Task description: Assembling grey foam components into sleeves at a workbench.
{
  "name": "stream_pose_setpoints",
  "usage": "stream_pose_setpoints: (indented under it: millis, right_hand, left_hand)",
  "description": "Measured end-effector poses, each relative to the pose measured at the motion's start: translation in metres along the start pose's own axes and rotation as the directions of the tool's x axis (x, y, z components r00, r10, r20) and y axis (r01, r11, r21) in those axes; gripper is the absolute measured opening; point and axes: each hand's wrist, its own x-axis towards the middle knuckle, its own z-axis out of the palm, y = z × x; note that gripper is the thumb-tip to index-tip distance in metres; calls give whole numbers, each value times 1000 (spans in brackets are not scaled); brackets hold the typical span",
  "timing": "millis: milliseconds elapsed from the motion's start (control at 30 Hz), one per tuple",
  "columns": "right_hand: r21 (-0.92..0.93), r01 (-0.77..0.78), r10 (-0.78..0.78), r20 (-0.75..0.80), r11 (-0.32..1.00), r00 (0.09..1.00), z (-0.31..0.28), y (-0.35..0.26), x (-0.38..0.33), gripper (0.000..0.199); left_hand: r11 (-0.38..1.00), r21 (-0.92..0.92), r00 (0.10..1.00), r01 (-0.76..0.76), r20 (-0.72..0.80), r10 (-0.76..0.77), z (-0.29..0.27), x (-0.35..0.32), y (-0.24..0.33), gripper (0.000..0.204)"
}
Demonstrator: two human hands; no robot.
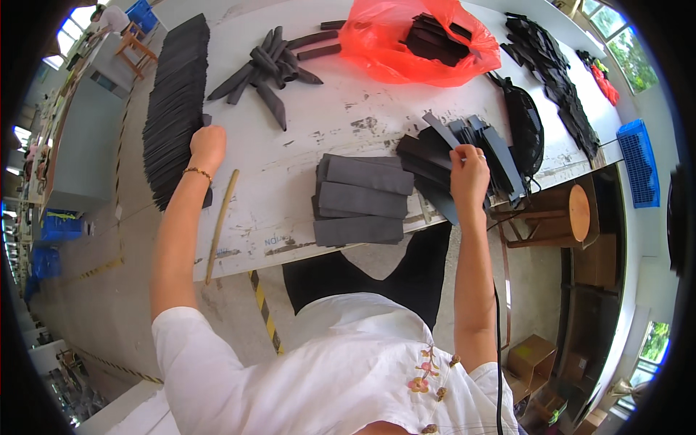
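My left hand [209, 147] is closed at the right edge of a long row of overlapping black strips [176, 80]. A dark end shows just above its fingers; what lies inside the fist is hidden. My right hand [470, 174] pinches a flat dark grey strip [439, 130] between thumb and fingers. Beneath that hand is a loose fan of similar strips [500, 156]. Between my hands, near the table's front edge, lie stacked wide dark grey pieces [362, 197].
Rolled black pieces [268, 69] lie heaped farther back, beside a red plastic bag [370, 43] holding dark pieces. A black mesh-like bag [523, 123] and another strip row [554, 80] are at right. A thin wooden stick [222, 226] lies near the left front edge; a stool [578, 212] stands right.
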Motion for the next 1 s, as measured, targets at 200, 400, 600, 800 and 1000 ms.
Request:
stream_pose_setpoints:
  millis: [200,400,600,800,1000]
  right_hand:
    - [-442,199,-287,-143,875,947,32,6,22,21]
    - [-386,316,-273,164,867,948,33,24,17,9]
    - [-95,401,-381,177,911,908,10,32,-6,15]
    - [-12,421,-420,-71,907,905,-14,22,-7,19]
    - [448,85,-14,-158,890,987,-40,-29,-22,27]
  left_hand:
    - [966,188,981,-179,106,161,1,4,15,14]
    - [985,13,984,-169,-55,170,8,-14,43,15]
    - [808,-562,968,-178,-245,42,-29,-64,97,30]
    - [780,-618,890,-97,-405,-210,-2,-60,90,44]
    - [773,-628,993,87,-7,-117,-11,-44,82,33]
